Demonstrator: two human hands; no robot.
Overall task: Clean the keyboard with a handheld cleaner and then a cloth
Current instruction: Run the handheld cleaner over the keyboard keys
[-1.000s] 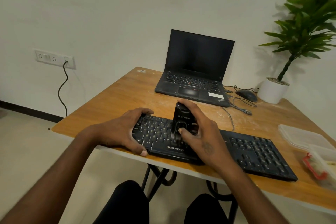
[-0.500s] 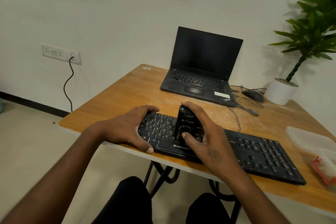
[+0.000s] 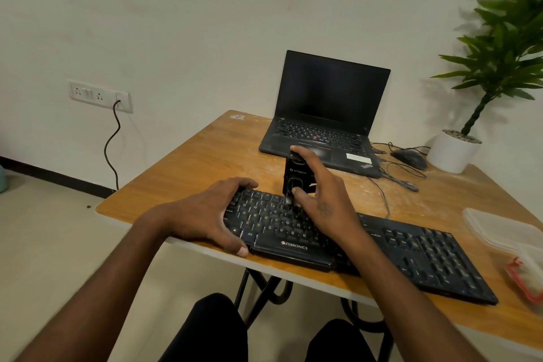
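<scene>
A black Zebronics keyboard lies along the near edge of the wooden table. My left hand grips the keyboard's left end, thumb on its front edge and fingers over the top row. My right hand holds a black handheld cleaner upright, its nozzle down on the upper key rows in the left half of the keyboard. No cloth is in view.
An open black laptop stands at the back of the table. A mouse with loose cables and a white potted plant sit at the back right. Clear plastic containers lie at the right edge.
The cleaner has moved away from me, from the lower key rows to the upper rows. My left hand has stayed on the keyboard's left end. The camera shifted slightly.
</scene>
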